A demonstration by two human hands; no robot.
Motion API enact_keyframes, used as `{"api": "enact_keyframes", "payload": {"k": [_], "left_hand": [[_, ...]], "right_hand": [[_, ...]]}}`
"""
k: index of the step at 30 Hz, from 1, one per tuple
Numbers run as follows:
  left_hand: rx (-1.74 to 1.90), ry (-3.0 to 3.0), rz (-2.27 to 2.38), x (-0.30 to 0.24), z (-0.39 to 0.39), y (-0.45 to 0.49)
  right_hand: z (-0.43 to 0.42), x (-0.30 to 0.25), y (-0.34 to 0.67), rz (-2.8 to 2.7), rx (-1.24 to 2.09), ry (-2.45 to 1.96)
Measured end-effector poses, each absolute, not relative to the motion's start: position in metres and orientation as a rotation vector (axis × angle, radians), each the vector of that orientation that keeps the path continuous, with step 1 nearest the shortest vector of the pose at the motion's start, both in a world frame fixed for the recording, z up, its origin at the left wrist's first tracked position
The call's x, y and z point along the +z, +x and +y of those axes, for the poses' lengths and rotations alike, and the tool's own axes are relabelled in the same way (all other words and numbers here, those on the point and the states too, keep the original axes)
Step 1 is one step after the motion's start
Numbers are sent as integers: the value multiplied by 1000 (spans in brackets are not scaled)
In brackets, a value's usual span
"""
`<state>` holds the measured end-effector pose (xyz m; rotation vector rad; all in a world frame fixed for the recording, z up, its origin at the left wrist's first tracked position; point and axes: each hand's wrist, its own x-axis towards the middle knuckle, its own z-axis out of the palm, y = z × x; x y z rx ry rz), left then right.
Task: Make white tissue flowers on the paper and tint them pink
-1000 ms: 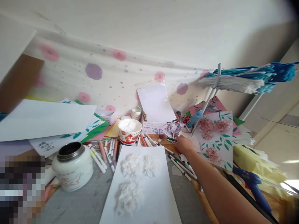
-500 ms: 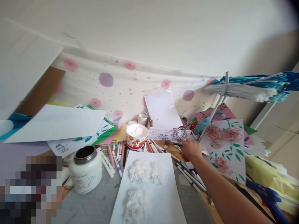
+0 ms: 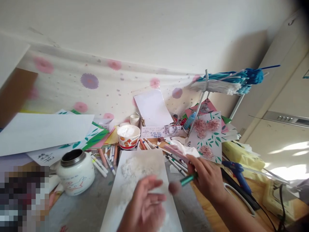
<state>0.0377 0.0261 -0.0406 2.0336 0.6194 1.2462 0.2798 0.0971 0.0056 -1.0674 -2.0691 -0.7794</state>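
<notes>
My right hand (image 3: 205, 175) is closed round a brush (image 3: 187, 180) with a shiny green handle and a round, soft, brownish head pointing left. A flat pinkish thing (image 3: 177, 152), smeared by motion, shows at its fingertips; I cannot tell what it is. My left hand (image 3: 147, 204) is raised above a white sheet (image 3: 154, 156), fingers apart and blurred, holding nothing. White fluffy clumps (image 3: 137, 167) lie on the sheet, partly hidden behind the left hand. White crumpled tissue (image 3: 187, 148) is just beyond the right hand.
A white jar (image 3: 74, 177) stands left of the sheet, and a paper bowl (image 3: 128, 137) of white stuff stands behind it. Markers (image 3: 98, 166) lie around. On the right are a flower picture (image 3: 207, 135), a blue glue gun (image 3: 238, 174) and bundled pipe cleaners (image 3: 227, 82).
My right hand has come back from the far side of the table and now holds the green-handled brush nearer me. My left hand has come into view over the sheet. The view has swung right.
</notes>
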Motion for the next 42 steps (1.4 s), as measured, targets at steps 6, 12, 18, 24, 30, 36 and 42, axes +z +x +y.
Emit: {"api": "enact_keyframes", "payload": {"k": [6,12,18,24,30,36,42], "left_hand": [[1151,842,281,-11,37,60],[1014,500,320,-6,27,42],[1173,517,397,4,35,-1],[1245,548,549,8,38,-25],[1137,558,560,-4,33,-20],[907,723,315,-21,18,-3],[906,600,163,-10,7,12]], "right_hand": [[24,6,239,-2149,-682,-605],[22,9,221,-2194,-663,-389],[95,0,283,-2072,-768,-784],[149,-7,311,-2051,-442,-1494],[103,13,267,-2136,-77,-1343],[40,29,206,-2382,248,-682],[29,11,194,-2303,80,-532]]}}
